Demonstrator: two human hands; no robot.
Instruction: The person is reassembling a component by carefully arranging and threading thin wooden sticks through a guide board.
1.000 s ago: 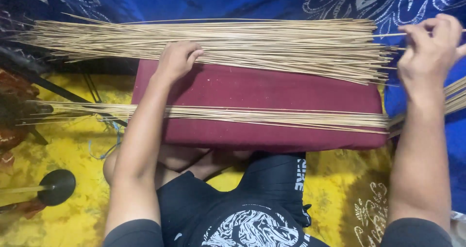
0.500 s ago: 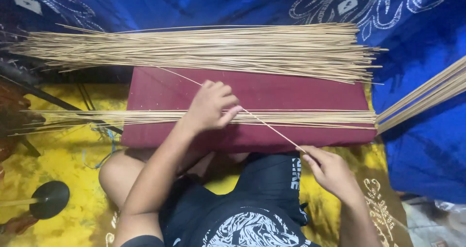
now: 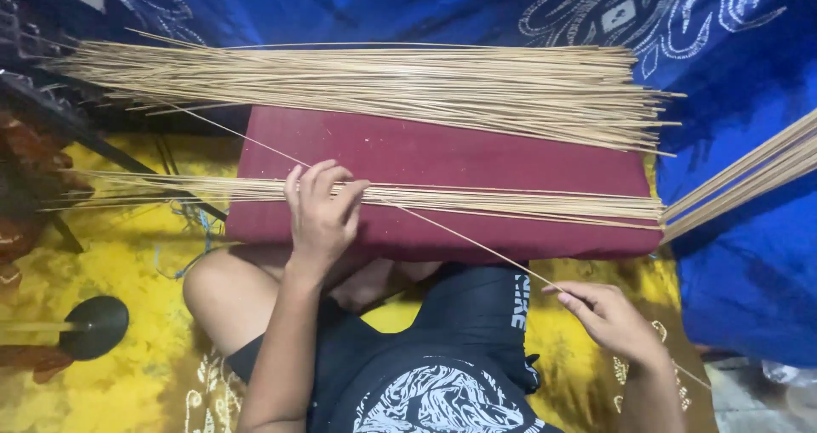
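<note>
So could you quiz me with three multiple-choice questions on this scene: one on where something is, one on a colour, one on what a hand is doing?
1. Where is the larger pile of sticks?
A. Along the cushion's far edge
B. On the yellow cloth beside the knee
C. In the person's lap

2. What colour is the cushion?
A. Green
B. Dark red
C. White

3. What is the right hand doing?
A. Resting flat on the cushion
B. Pinching a single thin stick
C. Hanging empty

Answers: 1 A, the pile lies across the far edge; 2 B, the bare top is maroon; 3 B, the fingertips close on one stick that runs under the left hand.
</note>
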